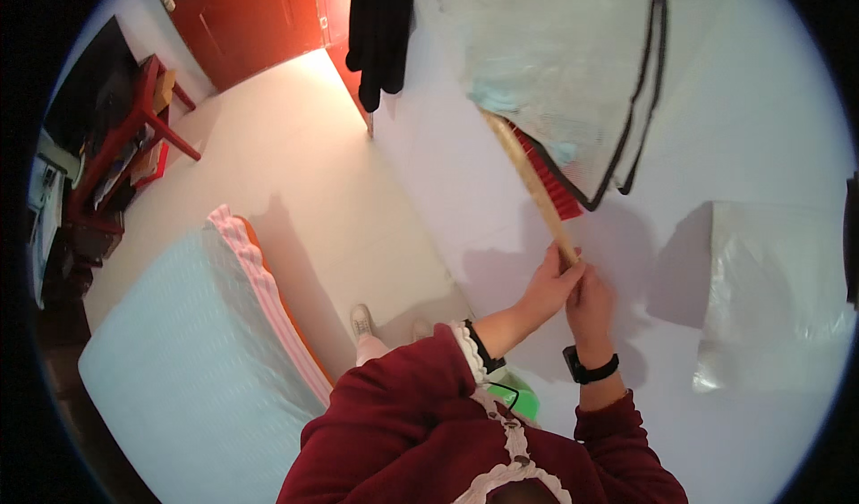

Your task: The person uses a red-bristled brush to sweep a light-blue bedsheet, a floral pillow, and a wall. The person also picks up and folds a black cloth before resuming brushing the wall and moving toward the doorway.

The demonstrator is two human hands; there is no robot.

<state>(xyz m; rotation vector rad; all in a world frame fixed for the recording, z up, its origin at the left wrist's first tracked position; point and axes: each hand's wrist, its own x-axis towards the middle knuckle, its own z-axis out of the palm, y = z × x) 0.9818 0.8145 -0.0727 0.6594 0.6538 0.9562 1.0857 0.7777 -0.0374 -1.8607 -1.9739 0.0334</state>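
A brush with a pale wooden handle [535, 185] and red bristles [557, 186] slants up and away from me against the white wall. My left hand [548, 288] is closed around the lower end of its handle. Pressed against the left, my right hand [591, 307] is closed at the handle's end too, though its fingers are partly hidden. The brush's far end meets the lower edge of a hanging translucent mesh cover [573, 66] with black trim, which hides part of the bristles.
Left of me is a bed [197, 325] with a light blue cover and pink striped edge. Dark clothing [379, 34] hangs near a red door [242, 16]. A clear plastic sheet [774, 298] is on the wall at right. Something green [514, 403] shows below my arms.
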